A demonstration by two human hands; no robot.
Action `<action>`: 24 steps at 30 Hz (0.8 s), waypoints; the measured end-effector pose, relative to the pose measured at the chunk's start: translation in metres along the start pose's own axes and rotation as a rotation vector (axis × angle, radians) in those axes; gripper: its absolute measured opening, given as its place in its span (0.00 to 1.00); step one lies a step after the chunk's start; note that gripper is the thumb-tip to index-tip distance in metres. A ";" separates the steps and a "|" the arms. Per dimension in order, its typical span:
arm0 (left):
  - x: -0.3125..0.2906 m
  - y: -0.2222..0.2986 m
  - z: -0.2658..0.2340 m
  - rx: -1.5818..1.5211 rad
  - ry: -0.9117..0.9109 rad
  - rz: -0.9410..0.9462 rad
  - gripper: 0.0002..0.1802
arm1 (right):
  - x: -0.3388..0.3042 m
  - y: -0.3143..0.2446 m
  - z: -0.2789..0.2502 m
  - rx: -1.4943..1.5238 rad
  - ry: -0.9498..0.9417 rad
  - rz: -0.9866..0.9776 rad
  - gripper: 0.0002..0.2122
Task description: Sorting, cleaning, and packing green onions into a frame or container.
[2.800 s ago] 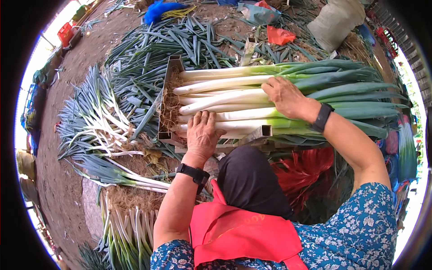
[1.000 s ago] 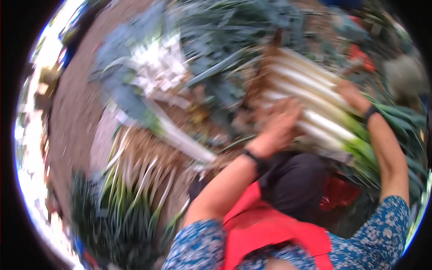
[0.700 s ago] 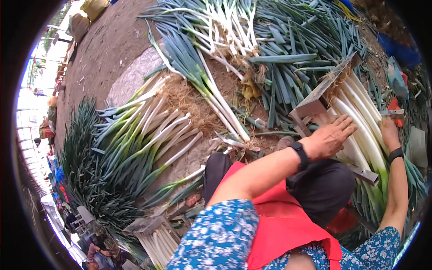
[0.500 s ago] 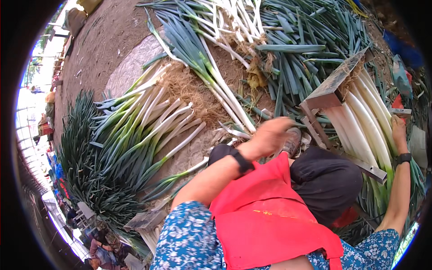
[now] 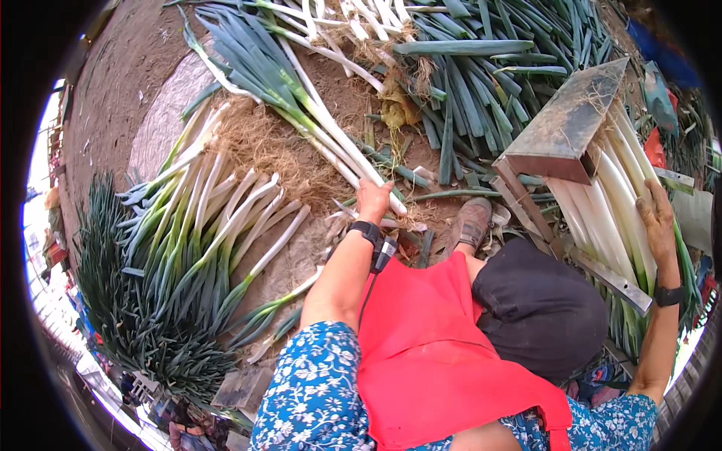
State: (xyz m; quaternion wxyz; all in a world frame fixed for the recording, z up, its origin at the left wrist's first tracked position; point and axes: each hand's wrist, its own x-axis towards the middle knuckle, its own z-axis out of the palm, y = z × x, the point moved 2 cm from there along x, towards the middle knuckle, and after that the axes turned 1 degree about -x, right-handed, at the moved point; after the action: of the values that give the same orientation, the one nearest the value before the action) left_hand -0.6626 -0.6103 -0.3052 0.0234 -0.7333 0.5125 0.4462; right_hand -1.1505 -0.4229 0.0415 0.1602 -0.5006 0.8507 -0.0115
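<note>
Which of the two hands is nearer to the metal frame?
Right. The right hand rests against leeks in the metal frame; the left hand is away to its left, at loose leeks.

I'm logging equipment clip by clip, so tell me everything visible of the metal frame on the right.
The metal frame looks worn, brownish grey with rusty patches. A broad, box-like end piece stands across the root end of the leeks; narrower brown bars show below it. Paler bars flank the leeks, the nearer one close to the person's knee. The frame holds the white-stemmed leeks, with the right hand resting on them. Its underside is hidden.
</note>
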 end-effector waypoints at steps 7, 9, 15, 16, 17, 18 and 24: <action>-0.026 0.028 -0.023 -0.901 -0.230 -0.240 0.22 | -0.002 0.031 0.016 0.067 0.070 0.053 0.27; -0.046 0.031 -0.039 -1.177 -0.289 -0.214 0.19 | 0.001 0.047 0.028 0.141 0.090 0.043 0.28; -0.129 0.061 -0.118 -1.458 -0.534 -0.058 0.11 | 0.009 0.019 -0.021 -0.156 -0.064 -0.181 0.21; -0.145 0.064 -0.131 -1.455 -0.545 -0.020 0.11 | 0.008 0.018 -0.029 0.010 -0.047 -0.094 0.19; -0.159 0.064 -0.139 -1.490 -0.611 -0.004 0.11 | 0.001 0.020 -0.036 -0.059 0.012 -0.184 0.19; -0.175 0.065 -0.148 -1.477 -0.642 0.016 0.11 | -0.007 0.022 -0.043 -0.131 0.072 -0.270 0.19; -0.265 0.063 -0.168 -1.218 -0.633 0.158 0.11 | -0.065 -0.143 -0.049 0.476 0.114 -0.477 0.18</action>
State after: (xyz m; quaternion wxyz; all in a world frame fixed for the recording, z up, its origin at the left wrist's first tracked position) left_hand -0.6258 -0.5289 0.0025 -0.2769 -0.4107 0.1908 0.8475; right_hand -1.0135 -0.4453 0.1305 0.2177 -0.6325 0.6907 -0.2747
